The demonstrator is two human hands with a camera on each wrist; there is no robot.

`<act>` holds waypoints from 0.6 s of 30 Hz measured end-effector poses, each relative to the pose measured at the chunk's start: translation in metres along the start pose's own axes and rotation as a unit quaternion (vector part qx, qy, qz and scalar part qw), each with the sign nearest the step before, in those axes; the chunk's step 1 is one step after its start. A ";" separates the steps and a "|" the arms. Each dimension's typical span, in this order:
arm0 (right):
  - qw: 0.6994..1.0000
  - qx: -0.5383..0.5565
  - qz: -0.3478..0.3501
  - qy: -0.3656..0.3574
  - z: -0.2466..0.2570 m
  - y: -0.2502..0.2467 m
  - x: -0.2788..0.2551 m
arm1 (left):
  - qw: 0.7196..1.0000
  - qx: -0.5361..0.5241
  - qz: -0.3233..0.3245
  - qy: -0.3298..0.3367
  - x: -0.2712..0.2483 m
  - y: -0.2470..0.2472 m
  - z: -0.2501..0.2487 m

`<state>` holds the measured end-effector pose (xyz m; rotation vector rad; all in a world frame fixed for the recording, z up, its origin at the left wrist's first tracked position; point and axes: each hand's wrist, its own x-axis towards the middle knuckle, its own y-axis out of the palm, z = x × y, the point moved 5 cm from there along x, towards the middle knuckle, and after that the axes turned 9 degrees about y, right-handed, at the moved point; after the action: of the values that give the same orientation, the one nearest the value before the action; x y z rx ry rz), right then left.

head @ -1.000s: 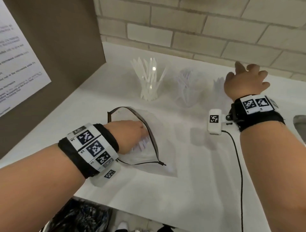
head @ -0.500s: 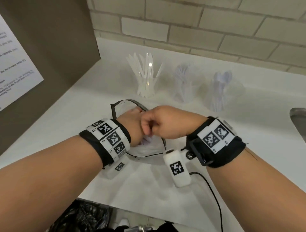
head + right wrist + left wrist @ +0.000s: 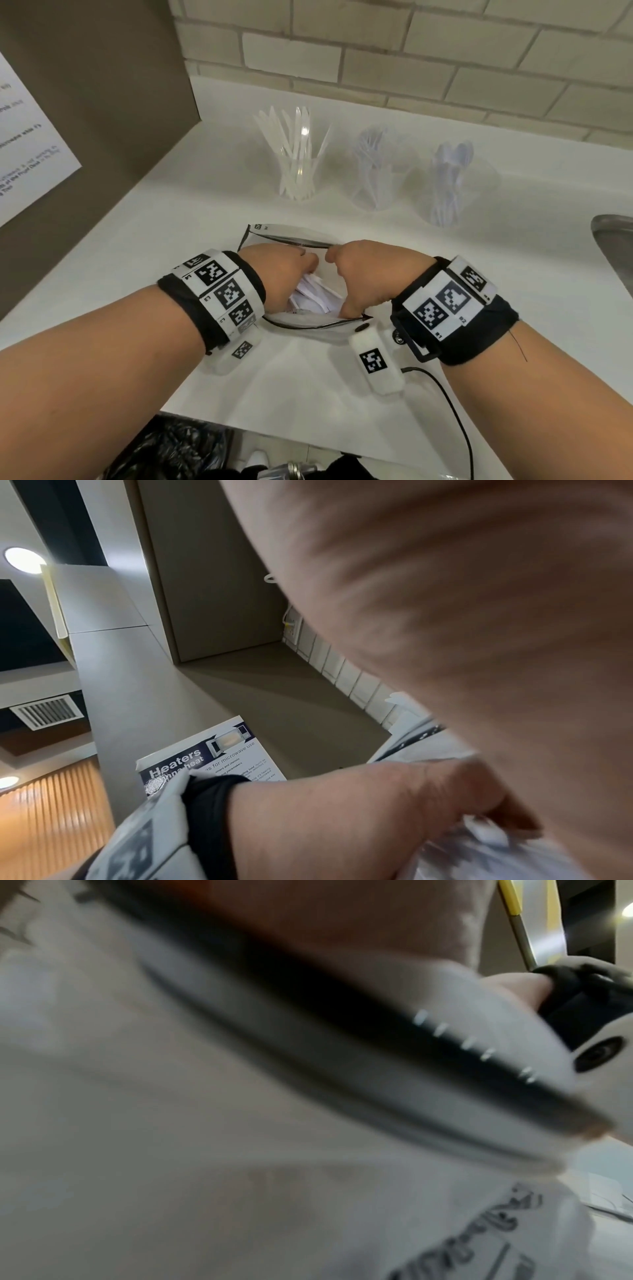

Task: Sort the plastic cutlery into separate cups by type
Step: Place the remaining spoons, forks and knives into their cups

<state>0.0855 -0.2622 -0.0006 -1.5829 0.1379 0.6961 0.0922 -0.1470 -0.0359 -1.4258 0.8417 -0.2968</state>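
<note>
A clear zip bag (image 3: 310,330) lies open on the white counter (image 3: 171,222), with white plastic cutlery (image 3: 317,294) piled inside. Both hands reach into its mouth. My left hand (image 3: 284,274) dips in from the left; in the right wrist view its fingers (image 3: 493,810) pinch a white piece. My right hand (image 3: 359,274) is curled at the mouth's right end, over the cutlery handles, fingertips hidden. Behind stand three clear cups: knives (image 3: 298,174), forks (image 3: 376,181), spoons (image 3: 448,192). The left wrist view shows only the blurred zip strip (image 3: 308,1047).
A brown panel (image 3: 102,85) carrying a paper notice (image 3: 27,144) walls off the left. A brick wall (image 3: 411,51) runs along the back. A metal sink rim (image 3: 613,246) is at the right edge. A black bin bag (image 3: 171,452) sits below the counter's front edge.
My right hand came back from the spoon cup to the bag and now reaches into its mouth beside the left hand. The left hand has stayed in the bag.
</note>
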 end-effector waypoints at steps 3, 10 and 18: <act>1.000 0.015 -0.001 -0.001 -0.002 0.000 -0.004 | 1.000 0.012 0.016 0.011 0.001 0.003 -0.002; 0.995 0.093 -0.020 -0.011 -0.013 -0.002 -0.012 | 1.000 0.021 -0.008 0.004 -0.002 0.000 -0.007; 0.996 0.049 -0.069 -0.022 -0.009 -0.010 -0.026 | 0.998 -0.022 -0.028 -0.045 -0.005 -0.005 -0.003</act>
<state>0.0726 -0.2770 0.0205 -1.4676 0.0293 0.6055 0.0886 -0.1466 -0.0296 -1.4947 0.7398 -0.2560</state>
